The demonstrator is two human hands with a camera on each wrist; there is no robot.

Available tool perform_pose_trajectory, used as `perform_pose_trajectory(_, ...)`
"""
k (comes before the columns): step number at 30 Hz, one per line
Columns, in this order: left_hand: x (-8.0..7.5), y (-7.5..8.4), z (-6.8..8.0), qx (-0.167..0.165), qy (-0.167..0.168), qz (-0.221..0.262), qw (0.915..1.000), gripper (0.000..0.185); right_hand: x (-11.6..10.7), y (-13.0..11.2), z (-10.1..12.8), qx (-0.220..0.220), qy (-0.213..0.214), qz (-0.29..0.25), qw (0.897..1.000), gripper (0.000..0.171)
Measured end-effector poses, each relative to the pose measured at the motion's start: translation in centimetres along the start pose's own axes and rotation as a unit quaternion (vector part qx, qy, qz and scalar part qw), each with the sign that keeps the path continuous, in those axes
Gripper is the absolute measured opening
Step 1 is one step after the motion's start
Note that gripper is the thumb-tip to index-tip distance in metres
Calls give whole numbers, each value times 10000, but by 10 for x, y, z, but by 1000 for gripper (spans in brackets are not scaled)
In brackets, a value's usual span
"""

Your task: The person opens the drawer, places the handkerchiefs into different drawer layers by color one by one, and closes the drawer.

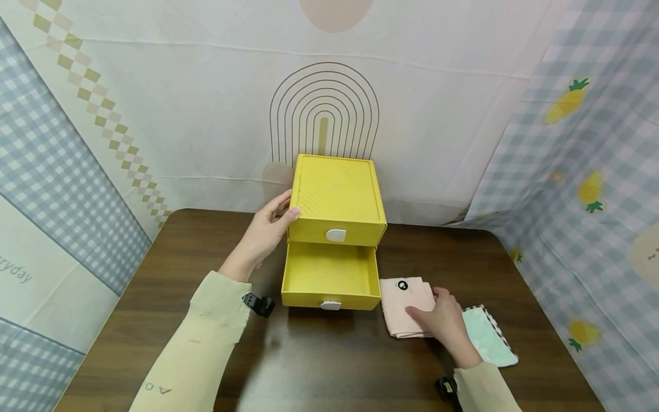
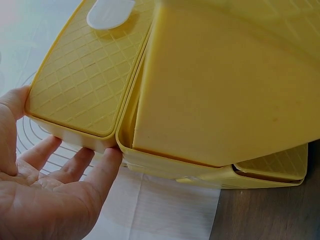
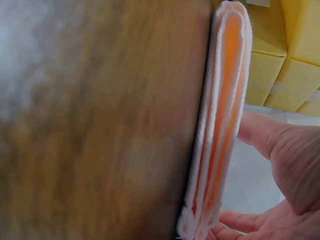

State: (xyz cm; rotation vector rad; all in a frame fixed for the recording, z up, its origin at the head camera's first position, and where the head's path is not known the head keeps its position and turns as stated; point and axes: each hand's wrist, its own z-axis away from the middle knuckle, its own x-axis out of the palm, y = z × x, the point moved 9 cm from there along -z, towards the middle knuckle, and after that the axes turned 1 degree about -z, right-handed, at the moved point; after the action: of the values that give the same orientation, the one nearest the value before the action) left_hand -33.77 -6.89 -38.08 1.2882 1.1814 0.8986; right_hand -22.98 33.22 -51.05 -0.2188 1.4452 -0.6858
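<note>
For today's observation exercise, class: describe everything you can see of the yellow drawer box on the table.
The yellow drawer box looks like plastic, with a flat, faintly grid-textured top and two stacked drawers, each with a white handle. The upper drawer is shut; the lower drawer is pulled out toward the viewer and shows nothing inside. It stands upright at the back of the brown table, against the cloth backdrop. The left hand rests on its left side. A folded pink cloth lies beside the open drawer.
</note>
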Motion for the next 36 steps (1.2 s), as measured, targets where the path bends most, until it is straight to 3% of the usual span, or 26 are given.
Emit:
perform_pose_trajectory(10,0,2,0,-6,-3,-24,10000,65,4,1,-5,285,-316,121,9990,101)
perform_pose_trajectory(19,0,6,0,83,-54,47,9999,65,7,-3,-4,365,-382,17,9986,91)
perform_pose_trajectory(36,-1,4,-1,3,6,-4,10000,65,1,-15,-1,86,-286,-80,9995,73)
